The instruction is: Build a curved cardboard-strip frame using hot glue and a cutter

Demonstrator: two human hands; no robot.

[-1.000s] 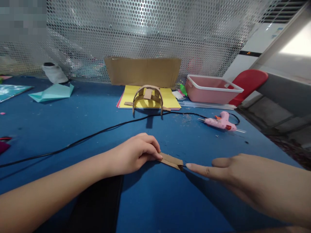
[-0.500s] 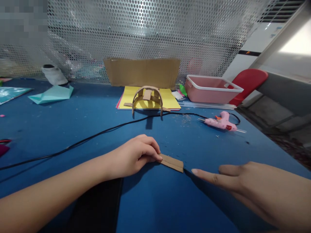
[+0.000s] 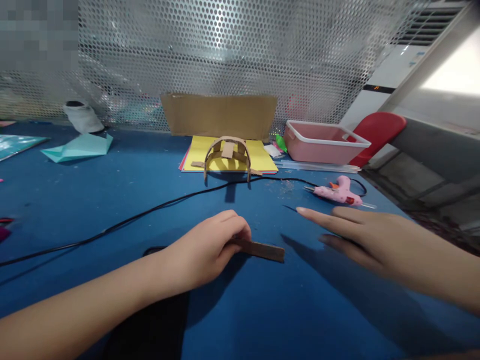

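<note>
Nearest me, 1 black flat thing (image 3: 150, 325) partly under my left forearm, on 1 blue table (image 3: 277, 310). My left hand (image 3: 221, 245) pinches 1 brown cardboard strip (image 3: 264, 251) by one end; free end points right, shaded side toward me, can't tell if it touches the table. My right hand (image 3: 360, 230), just beyond and right of the strip, grips nothing that I can see: fingers stretched left, thumb apart, strip untouched by it. 1 black cable (image 3: 165, 204) runs beyond both hands, from far left over to 1 pink glue gun (image 3: 342, 192), which lies just past the right hand. Beyond the left hand, 1 cardboard arch (image 3: 227, 149) with a tab at its middle, standing at the front of 1 stack of paper (image 3: 260, 157), yellow on top; sheets not countable. Past the glue gun, clear sticks (image 3: 318, 166), several, can't count, then 1 pink bin (image 3: 326, 146) with a white rim. Far left of the left hand, 1 folded teal paper (image 3: 80, 147). Farther, straight past the arch, 1 cardboard panel (image 3: 221, 117); 1 red chair (image 3: 378, 135) beyond the right hand.
</note>
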